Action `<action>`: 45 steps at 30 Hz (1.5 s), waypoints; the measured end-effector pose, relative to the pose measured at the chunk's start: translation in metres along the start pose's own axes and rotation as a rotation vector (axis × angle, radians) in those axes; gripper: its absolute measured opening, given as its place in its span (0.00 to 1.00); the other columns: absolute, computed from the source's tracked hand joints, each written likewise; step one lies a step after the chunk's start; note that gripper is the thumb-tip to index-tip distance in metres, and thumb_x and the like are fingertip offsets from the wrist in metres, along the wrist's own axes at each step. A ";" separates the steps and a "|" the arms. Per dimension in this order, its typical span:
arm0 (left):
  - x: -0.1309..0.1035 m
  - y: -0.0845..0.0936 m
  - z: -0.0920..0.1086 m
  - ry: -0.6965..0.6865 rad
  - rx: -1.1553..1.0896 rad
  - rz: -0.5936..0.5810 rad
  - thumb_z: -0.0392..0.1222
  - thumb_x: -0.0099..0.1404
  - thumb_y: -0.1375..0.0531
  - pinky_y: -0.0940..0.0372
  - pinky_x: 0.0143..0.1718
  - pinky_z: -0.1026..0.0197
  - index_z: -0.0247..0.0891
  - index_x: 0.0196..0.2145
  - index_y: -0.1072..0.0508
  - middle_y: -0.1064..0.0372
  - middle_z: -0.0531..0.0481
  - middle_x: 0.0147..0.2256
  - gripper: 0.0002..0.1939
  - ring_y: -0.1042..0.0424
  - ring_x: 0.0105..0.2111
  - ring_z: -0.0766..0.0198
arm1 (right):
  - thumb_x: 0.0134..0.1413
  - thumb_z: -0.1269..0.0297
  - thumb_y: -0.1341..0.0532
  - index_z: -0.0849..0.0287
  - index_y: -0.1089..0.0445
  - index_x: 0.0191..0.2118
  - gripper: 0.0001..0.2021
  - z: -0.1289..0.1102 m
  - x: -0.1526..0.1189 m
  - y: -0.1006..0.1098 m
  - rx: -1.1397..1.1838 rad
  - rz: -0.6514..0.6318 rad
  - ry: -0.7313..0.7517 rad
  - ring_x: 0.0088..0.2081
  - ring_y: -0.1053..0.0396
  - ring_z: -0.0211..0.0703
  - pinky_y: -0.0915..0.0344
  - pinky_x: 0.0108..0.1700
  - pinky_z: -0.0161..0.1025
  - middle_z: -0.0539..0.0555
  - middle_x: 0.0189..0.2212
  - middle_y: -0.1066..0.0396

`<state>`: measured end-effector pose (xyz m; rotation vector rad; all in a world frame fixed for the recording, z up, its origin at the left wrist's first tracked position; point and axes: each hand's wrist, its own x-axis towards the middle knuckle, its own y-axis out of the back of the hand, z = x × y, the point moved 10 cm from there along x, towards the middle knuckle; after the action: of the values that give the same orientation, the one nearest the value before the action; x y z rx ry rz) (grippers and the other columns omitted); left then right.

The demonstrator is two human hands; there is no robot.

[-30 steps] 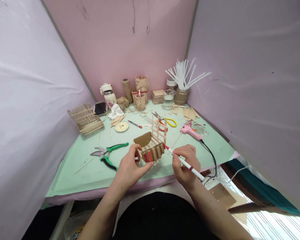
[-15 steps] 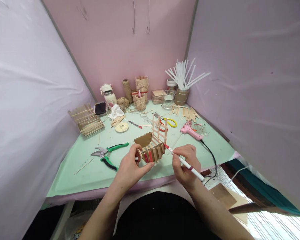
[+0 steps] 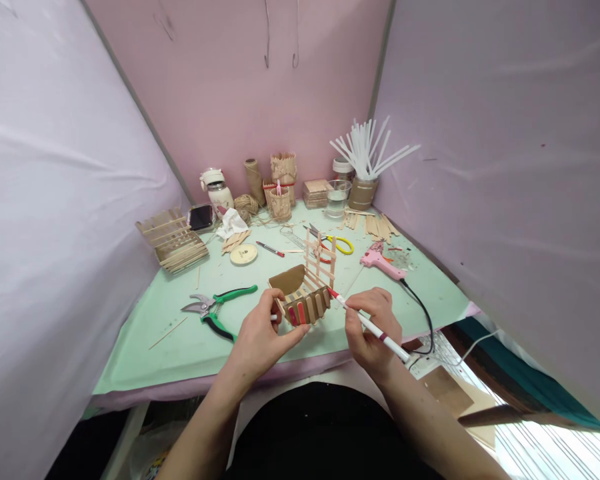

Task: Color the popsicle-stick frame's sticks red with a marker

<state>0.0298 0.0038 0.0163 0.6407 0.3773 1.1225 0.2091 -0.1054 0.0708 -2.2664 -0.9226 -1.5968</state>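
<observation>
The left hand [image 3: 260,335] grips the craft-stick model [image 3: 289,279]; if that twists, the right hand's [image 3: 375,327] pinched marker [image 3: 391,345] could streak its three-o'clock edge.

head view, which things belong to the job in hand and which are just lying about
In the job:
stick-and-cardboard model, held in the left hand
red-tipped white marker, in the right hand, tip at the model's edge

Apparently just lying about:
green-handled pruners
pink glue gun
phone
twine ball
</observation>
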 end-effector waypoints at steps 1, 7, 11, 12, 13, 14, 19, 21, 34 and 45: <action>0.000 0.000 0.000 0.002 0.001 0.001 0.54 0.57 0.34 0.44 0.28 0.64 0.44 0.45 0.40 0.38 0.60 0.29 0.25 0.40 0.23 0.69 | 0.55 0.76 0.41 0.55 0.33 0.39 0.09 -0.001 0.000 0.000 0.000 0.000 0.004 0.29 0.29 0.40 0.38 0.41 0.45 0.48 0.28 0.26; -0.002 0.000 -0.001 0.002 -0.007 0.003 0.54 0.58 0.34 0.44 0.28 0.63 0.44 0.45 0.40 0.38 0.60 0.29 0.25 0.41 0.23 0.69 | 0.55 0.76 0.41 0.54 0.33 0.39 0.09 0.000 0.000 0.001 -0.011 0.002 -0.001 0.28 0.30 0.40 0.38 0.40 0.45 0.47 0.28 0.27; -0.001 0.000 -0.001 0.005 -0.001 -0.005 0.54 0.58 0.34 0.44 0.28 0.64 0.44 0.45 0.40 0.38 0.60 0.29 0.25 0.41 0.23 0.69 | 0.56 0.76 0.41 0.54 0.33 0.39 0.09 0.001 -0.002 0.000 -0.009 -0.001 -0.007 0.29 0.30 0.40 0.38 0.41 0.45 0.47 0.28 0.27; -0.001 -0.001 -0.002 0.007 -0.003 -0.006 0.54 0.58 0.34 0.44 0.28 0.64 0.44 0.45 0.40 0.38 0.60 0.29 0.25 0.41 0.23 0.69 | 0.56 0.76 0.41 0.55 0.33 0.39 0.09 0.002 -0.002 0.000 -0.010 0.001 -0.008 0.29 0.29 0.40 0.38 0.41 0.45 0.48 0.28 0.27; -0.001 -0.001 -0.002 0.011 -0.005 -0.006 0.54 0.58 0.34 0.44 0.28 0.64 0.44 0.45 0.40 0.38 0.60 0.29 0.25 0.41 0.23 0.69 | 0.56 0.76 0.41 0.55 0.33 0.39 0.09 0.002 -0.003 0.000 -0.011 0.004 -0.010 0.29 0.30 0.40 0.38 0.41 0.45 0.48 0.28 0.27; -0.001 -0.001 -0.002 0.014 -0.006 -0.007 0.54 0.58 0.34 0.43 0.28 0.63 0.44 0.45 0.40 0.38 0.60 0.29 0.25 0.41 0.23 0.69 | 0.56 0.76 0.41 0.55 0.33 0.39 0.08 0.002 -0.003 0.000 -0.013 0.004 -0.012 0.29 0.30 0.40 0.38 0.41 0.45 0.48 0.28 0.27; -0.001 -0.001 -0.002 0.013 -0.004 0.000 0.54 0.57 0.34 0.44 0.28 0.63 0.44 0.45 0.40 0.37 0.59 0.30 0.25 0.40 0.23 0.68 | 0.55 0.76 0.41 0.54 0.33 0.38 0.08 0.002 -0.002 0.000 -0.026 0.005 -0.012 0.28 0.30 0.39 0.38 0.41 0.45 0.47 0.28 0.27; -0.001 -0.001 -0.002 0.005 -0.006 0.005 0.54 0.57 0.34 0.43 0.28 0.63 0.43 0.45 0.40 0.37 0.59 0.30 0.25 0.39 0.23 0.68 | 0.55 0.76 0.41 0.54 0.33 0.38 0.08 0.002 -0.002 0.001 -0.027 0.007 -0.012 0.28 0.30 0.40 0.38 0.41 0.45 0.47 0.27 0.27; -0.001 0.000 -0.002 0.022 0.004 0.007 0.55 0.57 0.34 0.43 0.28 0.63 0.43 0.45 0.40 0.38 0.60 0.29 0.25 0.39 0.23 0.68 | 0.56 0.76 0.41 0.56 0.33 0.39 0.08 0.002 -0.004 -0.001 -0.037 -0.010 0.006 0.29 0.30 0.39 0.39 0.42 0.45 0.48 0.28 0.27; -0.001 -0.002 -0.002 0.038 0.000 -0.008 0.55 0.57 0.34 0.43 0.28 0.63 0.44 0.45 0.40 0.37 0.60 0.30 0.25 0.39 0.24 0.68 | 0.56 0.76 0.41 0.55 0.33 0.39 0.08 0.000 -0.002 -0.001 -0.038 -0.008 0.006 0.29 0.30 0.39 0.39 0.41 0.45 0.48 0.28 0.27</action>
<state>0.0295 0.0026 0.0132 0.6180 0.4118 1.1287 0.2082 -0.1057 0.0686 -2.2850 -0.9089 -1.6371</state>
